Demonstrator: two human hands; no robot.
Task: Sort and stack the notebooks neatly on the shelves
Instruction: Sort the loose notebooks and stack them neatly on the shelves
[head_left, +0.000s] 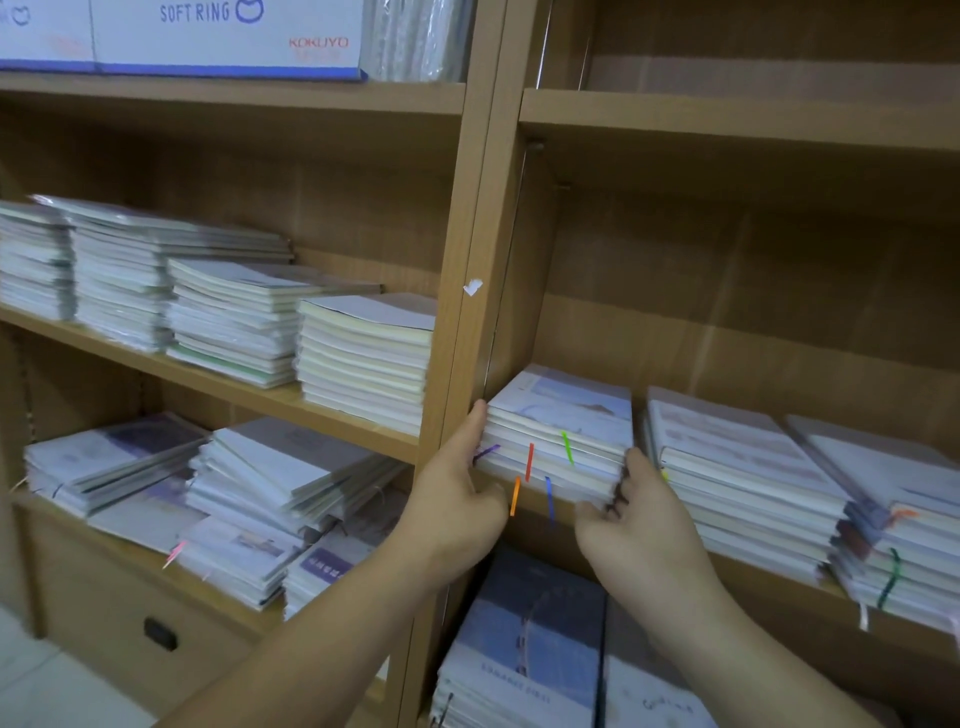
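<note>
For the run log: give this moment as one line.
left hand: holds left side of ribbon-marked white notebook stack | right hand: holds right side | stack: at left end of brown wooden shelf

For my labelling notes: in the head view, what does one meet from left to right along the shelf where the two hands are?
left hand → ribbon-marked notebook stack → right hand → middle notebook stack → right-end notebook stack
</note>
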